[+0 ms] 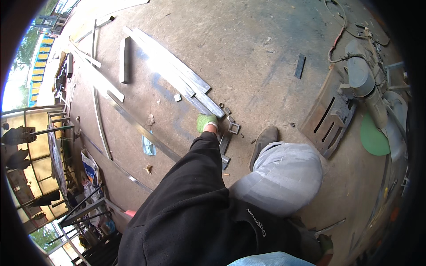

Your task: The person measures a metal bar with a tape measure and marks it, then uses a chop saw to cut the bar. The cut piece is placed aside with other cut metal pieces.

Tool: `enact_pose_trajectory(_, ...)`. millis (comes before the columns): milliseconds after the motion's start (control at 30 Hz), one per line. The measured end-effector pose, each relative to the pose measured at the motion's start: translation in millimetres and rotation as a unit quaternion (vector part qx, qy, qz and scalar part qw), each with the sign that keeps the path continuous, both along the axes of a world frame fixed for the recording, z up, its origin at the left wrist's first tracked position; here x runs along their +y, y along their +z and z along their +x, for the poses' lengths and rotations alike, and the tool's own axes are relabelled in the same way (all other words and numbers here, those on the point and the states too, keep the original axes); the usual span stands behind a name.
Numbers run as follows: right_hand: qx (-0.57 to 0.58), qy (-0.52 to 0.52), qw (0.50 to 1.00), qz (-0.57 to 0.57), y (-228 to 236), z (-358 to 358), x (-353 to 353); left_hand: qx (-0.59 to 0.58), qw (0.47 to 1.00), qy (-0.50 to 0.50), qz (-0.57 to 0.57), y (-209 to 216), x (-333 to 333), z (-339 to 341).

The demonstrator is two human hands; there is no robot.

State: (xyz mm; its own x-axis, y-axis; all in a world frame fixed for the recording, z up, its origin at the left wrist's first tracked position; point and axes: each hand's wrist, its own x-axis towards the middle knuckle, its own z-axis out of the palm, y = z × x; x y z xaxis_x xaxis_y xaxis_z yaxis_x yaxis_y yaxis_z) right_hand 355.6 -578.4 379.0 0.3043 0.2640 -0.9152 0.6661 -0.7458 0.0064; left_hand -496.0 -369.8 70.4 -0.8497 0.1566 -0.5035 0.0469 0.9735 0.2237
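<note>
My left hand (207,123), in a green work glove, reaches down to the floor with its fingers curled. It closes on the near end of a metal bar (200,104); the fingertips are hidden under the glove. Alongside lie several long, shiny metal bars (188,80). Short square tube offcuts (234,128) sit just right of this hand. Low at the right rim, my right hand (326,244), also gloved in green, is dark and partly hidden, so its grip does not show. Close by is a thin metal rod (330,225).
More long bars (128,116) stretch across the floor at left, near a square tube (124,60) and a blue face mask (148,144). A slotted metal plate (328,113) and a grey cylindrical machine (361,75) stand at right. A metal frame (86,208) rises at lower left.
</note>
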Motion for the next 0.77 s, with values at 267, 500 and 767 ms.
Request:
enact_pose_trajectory(267, -0.038, -0.033, 0.999, 0.012, -0.9, -6.8, 15.5, 0.038, 0.992, 0.02, -0.116, 5.4, 24.3, -3.4)
enact_pose_trajectory(500, -0.044, -0.066, 0.996, 0.029, -3.4, -6.6, 8.3, 0.054, 0.987, -0.004, -0.154, -14.6, 30.2, -10.1)
enact_pose_trajectory(767, -0.016, -0.055, 0.998, 0.018, -39.7, 58.7, -25.6, 0.04, 0.98, -0.117, -0.157, 11.8, -12.4, -13.1)
